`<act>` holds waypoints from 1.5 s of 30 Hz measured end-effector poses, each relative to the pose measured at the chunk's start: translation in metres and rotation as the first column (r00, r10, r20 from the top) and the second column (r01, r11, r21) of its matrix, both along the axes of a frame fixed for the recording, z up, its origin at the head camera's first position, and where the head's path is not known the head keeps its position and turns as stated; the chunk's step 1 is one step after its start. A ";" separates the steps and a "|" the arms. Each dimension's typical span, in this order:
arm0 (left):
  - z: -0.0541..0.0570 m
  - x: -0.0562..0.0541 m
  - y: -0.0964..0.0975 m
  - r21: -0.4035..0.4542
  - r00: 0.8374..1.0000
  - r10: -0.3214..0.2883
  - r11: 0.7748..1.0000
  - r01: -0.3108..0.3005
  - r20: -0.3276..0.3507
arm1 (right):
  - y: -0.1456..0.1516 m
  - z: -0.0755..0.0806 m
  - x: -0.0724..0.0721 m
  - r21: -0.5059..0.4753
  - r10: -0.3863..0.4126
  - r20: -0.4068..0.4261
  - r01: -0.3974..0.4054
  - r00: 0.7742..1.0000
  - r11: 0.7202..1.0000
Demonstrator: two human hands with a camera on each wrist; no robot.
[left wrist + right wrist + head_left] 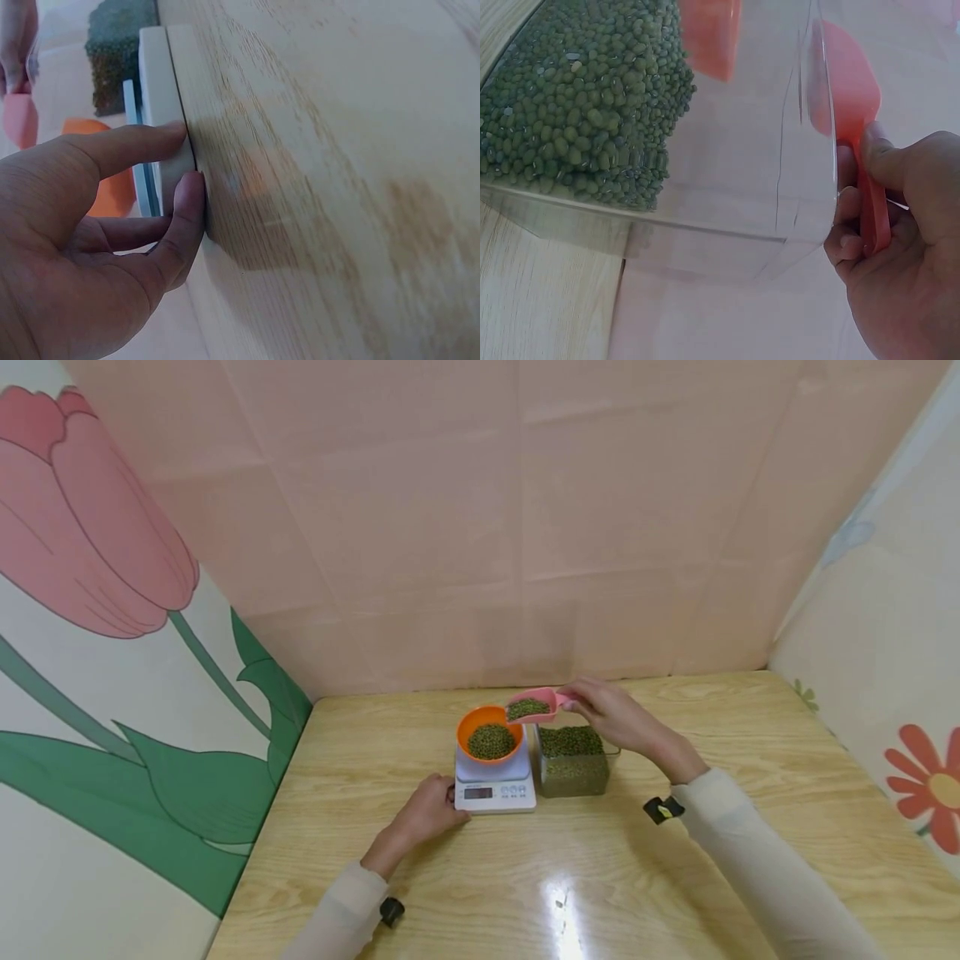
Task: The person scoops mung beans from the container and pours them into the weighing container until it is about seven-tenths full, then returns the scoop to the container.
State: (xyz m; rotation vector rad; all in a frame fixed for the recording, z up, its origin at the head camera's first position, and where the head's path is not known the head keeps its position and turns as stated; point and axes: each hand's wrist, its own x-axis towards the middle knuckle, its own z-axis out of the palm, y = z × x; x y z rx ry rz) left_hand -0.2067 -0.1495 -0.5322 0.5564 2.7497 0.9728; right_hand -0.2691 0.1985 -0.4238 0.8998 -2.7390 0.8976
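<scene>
My right hand (617, 714) grips the handle of a pink scoop (851, 82), which carries green mung beans (528, 708). The scoop's tip is above the right rim of an orange bowl (468, 725). More mung beans lie inside the bowl, which sits on a white kitchen scale (487, 804). At the scale's front left corner, my left hand (429, 810) holds the edge with thumb and curled fingers, seen close up in the left wrist view. To the right of the scale stands a clear container (576, 779) of mung beans, below the right hand.
Everything stands on a wood-grain table (360, 760), with a pink covered wall (420, 568) behind it. Side panels bear a painted tulip (112, 527) on the left and a red flower (930, 785) on the right. The scale's display (477, 793) is too small to read.
</scene>
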 end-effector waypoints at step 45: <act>0.004 0.002 0.001 0.001 1.000 0.009 1.000 -0.009 0.010 | -0.015 0.008 -0.008 0.095 0.083 -0.073 -0.076 0.994 0.993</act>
